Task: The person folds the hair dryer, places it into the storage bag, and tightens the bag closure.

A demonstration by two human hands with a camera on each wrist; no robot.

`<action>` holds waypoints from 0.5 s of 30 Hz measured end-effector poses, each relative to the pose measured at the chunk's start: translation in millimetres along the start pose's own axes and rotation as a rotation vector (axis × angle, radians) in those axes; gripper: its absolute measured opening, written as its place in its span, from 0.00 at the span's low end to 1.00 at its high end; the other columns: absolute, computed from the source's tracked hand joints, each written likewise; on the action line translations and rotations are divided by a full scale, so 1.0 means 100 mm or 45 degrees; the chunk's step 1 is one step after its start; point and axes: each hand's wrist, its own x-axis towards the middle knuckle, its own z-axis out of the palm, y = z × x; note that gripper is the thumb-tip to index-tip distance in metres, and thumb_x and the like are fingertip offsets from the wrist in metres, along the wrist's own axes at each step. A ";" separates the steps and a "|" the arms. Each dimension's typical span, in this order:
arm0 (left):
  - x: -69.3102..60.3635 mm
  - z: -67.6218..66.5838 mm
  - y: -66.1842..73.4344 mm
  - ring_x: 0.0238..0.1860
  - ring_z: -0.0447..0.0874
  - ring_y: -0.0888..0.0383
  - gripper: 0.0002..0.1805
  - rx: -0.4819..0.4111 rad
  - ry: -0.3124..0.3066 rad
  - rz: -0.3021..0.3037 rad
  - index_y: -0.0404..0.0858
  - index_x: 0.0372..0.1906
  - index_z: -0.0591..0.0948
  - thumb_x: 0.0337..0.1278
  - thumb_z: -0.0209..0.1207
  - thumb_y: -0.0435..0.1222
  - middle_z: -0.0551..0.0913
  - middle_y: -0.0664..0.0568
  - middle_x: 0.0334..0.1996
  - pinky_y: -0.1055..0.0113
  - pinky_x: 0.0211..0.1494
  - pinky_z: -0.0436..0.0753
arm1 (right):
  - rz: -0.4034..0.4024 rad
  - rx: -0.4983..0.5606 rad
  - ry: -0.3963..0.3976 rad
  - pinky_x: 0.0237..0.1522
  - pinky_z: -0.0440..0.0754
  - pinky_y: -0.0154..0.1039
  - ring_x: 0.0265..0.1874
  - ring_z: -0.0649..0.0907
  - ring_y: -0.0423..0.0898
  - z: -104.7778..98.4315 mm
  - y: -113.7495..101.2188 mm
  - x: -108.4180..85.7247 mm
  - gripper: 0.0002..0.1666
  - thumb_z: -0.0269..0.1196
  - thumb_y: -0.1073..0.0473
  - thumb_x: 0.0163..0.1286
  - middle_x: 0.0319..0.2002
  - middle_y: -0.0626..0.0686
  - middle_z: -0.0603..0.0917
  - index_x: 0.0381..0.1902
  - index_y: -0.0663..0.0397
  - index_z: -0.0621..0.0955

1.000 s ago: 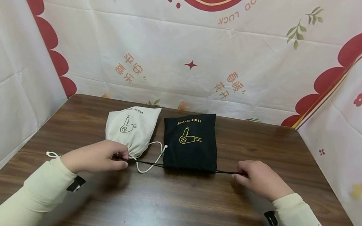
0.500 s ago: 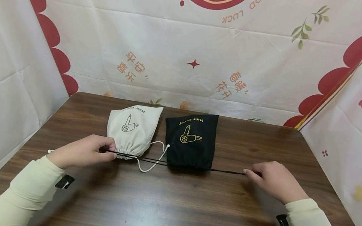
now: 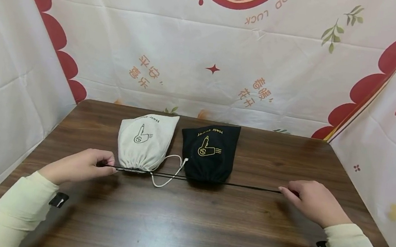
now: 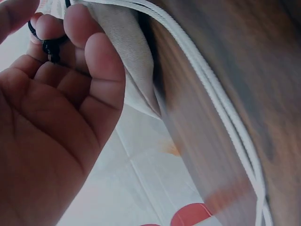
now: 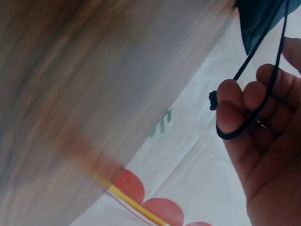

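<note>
A black drawstring bag (image 3: 212, 158) with a yellow hair dryer print lies at the table's back, its near mouth gathered. From each side of that mouth runs a taut black cord (image 3: 253, 187). My left hand (image 3: 81, 165) grips one end, with the knot (image 4: 52, 51) against its curled fingers. At the other end my right hand (image 3: 316, 202) holds the cord loop (image 5: 270, 94), which passes round its bent fingers. Left of the black bag lies a white drawstring bag (image 3: 143, 143), also gathered; the left stretch of black cord crosses in front of its mouth.
A white cord (image 3: 166, 182) from the white bag curls between both bags. Another white cord (image 4: 211, 89) lies beside my left hand in the left wrist view. Printed white cloth (image 3: 193, 44) hangs behind the brown wooden table (image 3: 186, 221) and at both sides.
My hands have moved apart, left hand leftward and right hand rightward, with the cord ends. The black bag's mouth has gone from wide and straight to narrow and puckered.
</note>
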 end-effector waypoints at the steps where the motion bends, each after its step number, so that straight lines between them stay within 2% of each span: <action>1: -0.01 0.00 -0.01 0.25 0.69 0.65 0.11 -0.003 -0.002 -0.002 0.50 0.27 0.74 0.63 0.63 0.38 0.70 0.63 0.21 0.69 0.30 0.69 | -0.009 0.003 0.010 0.26 0.74 0.43 0.19 0.72 0.35 0.01 0.02 -0.01 0.14 0.64 0.48 0.70 0.18 0.35 0.75 0.23 0.41 0.81; 8: -0.07 0.00 -0.09 0.25 0.69 0.64 0.10 -0.048 -0.031 -0.058 0.48 0.28 0.74 0.63 0.62 0.38 0.70 0.61 0.21 0.69 0.28 0.69 | -0.020 0.008 0.068 0.24 0.67 0.37 0.16 0.66 0.35 0.04 0.12 -0.07 0.21 0.65 0.50 0.69 0.14 0.35 0.65 0.17 0.37 0.73; 11: -0.08 0.00 -0.12 0.24 0.69 0.64 0.09 -0.062 -0.050 -0.092 0.47 0.28 0.74 0.63 0.62 0.38 0.70 0.60 0.21 0.68 0.28 0.70 | -0.061 0.010 0.090 0.24 0.68 0.37 0.16 0.66 0.33 0.04 0.15 -0.08 0.20 0.66 0.52 0.69 0.14 0.33 0.66 0.17 0.37 0.73; 15: -0.09 0.02 -0.14 0.24 0.69 0.63 0.09 -0.051 -0.029 -0.115 0.47 0.28 0.75 0.63 0.62 0.38 0.70 0.59 0.21 0.68 0.28 0.70 | -0.117 0.011 0.133 0.23 0.66 0.35 0.15 0.64 0.31 0.03 0.19 -0.06 0.22 0.67 0.55 0.67 0.14 0.32 0.64 0.16 0.37 0.71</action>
